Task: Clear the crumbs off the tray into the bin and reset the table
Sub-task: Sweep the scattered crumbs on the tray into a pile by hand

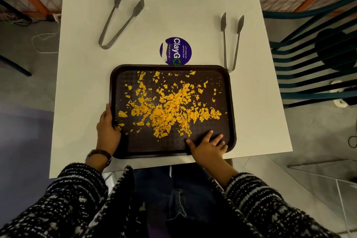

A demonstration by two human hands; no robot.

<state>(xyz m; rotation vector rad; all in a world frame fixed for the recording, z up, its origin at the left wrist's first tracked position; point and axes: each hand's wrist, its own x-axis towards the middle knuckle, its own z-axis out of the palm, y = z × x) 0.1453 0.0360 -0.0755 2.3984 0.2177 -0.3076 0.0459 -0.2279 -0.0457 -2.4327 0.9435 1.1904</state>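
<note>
Head view: tray [231, 102] sits at 6 o'clock on the counter [87, 83], its near rim just short of the counter's near edge. The crumbs [170, 108] are scattered over it, densest at centre, and the near strip is bare. At the tray's 9 o'clock rim the left hand [108, 127] grasps the edge, fingers curled round it. At 5 o'clock the right hand [208, 147] is released, fingers spread flat on the tray floor. A sticker [175, 50] sits at the tray's 12, touching the far rim. At 11, the left tongs [119, 21] lie well apart. At 1, the right tongs [231, 40] have their hinge end just beside the tray corner; contact unclear. Bare counter at 9 and 3. A chair [318, 63] stands off the counter's 3 o'clock edge.
</note>
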